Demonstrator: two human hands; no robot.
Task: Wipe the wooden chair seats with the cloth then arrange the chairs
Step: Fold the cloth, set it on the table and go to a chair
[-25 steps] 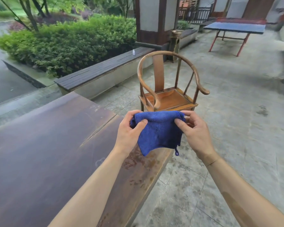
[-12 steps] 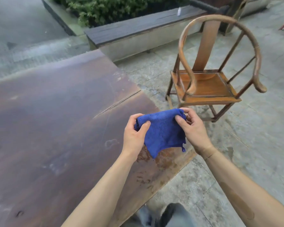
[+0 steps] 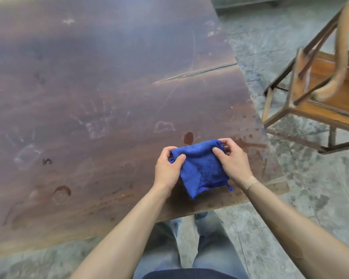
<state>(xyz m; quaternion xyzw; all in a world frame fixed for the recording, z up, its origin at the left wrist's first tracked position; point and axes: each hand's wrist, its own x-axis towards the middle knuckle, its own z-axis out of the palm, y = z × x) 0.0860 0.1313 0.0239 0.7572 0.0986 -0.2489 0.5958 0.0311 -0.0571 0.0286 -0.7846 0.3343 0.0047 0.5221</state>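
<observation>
Head view: stained wooden table (image 3: 89, 97), concrete floor (image 3: 310, 198).

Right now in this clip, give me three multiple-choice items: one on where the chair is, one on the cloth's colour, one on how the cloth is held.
1. Where does the wooden chair stand?
A. On the table
B. On the paved ground off the table's right edge
C. Behind the person

2. What colour is the cloth?
A. Blue
B. White
C. Green

3. How is the cloth held?
A. It lies loose on the table
B. One hand alone has it
C. Both hands pinch its upper edge

Answers:
1 B, its legs rest on the stone paving beside the brown table.
2 A, the fabric is plainly deep blue.
3 C, the left hand and right hand each have a grip on a top corner, the rest hanging down.
</observation>
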